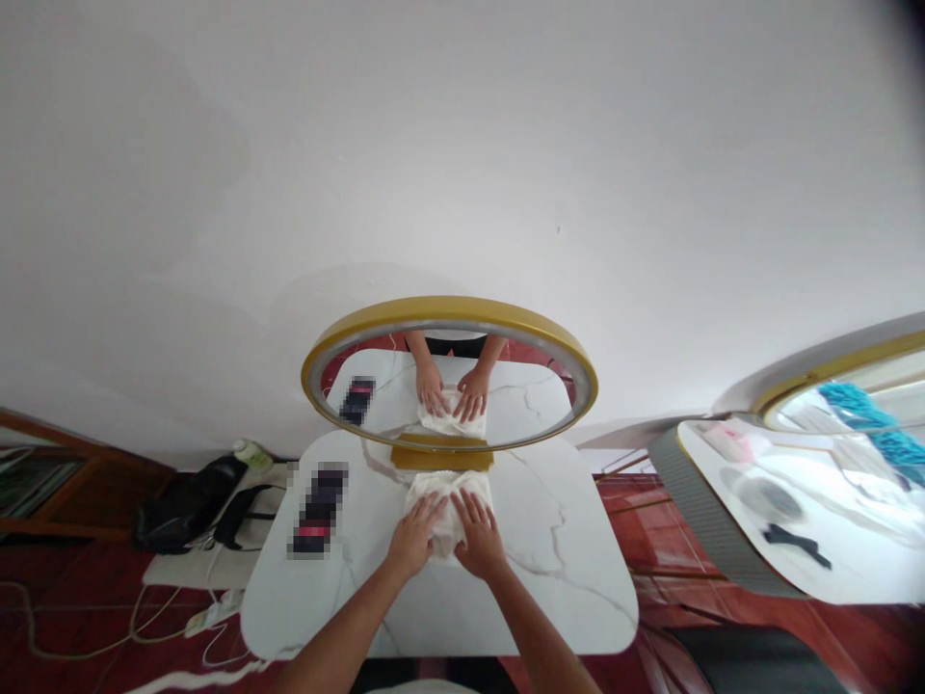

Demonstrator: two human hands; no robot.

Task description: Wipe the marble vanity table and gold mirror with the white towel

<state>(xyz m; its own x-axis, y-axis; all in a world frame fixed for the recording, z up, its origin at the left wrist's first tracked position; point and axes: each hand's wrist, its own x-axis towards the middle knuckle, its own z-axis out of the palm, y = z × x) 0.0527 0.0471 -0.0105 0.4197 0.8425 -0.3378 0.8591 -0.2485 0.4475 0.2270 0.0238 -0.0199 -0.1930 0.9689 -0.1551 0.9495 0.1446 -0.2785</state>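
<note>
A piece of white cloth [449, 485] lies on the marble-patterned table [564, 559], just in front of the mirror's gold base. Flat on its left part rests my left hand [419, 533], with the fingers stretched forward. My right hand [477, 532] lies on the right part of the cloth, fingers spread and pointing forward. Both hands touch the cloth from above, and neither grips it visibly. The thumbs come near each other at the cloth's near edge. An oval gold-rimmed mirror [452, 308] shows the reflection of both hands and the cloth.
A dark, pixelated flat object [320, 511] lies on the table's left side. The mirror's gold base [440, 453] stands behind the cloth. At right is a second table [853, 569] with a black strip [795, 542]. A black bag [195, 501] and a power strip [215, 613] are at left.
</note>
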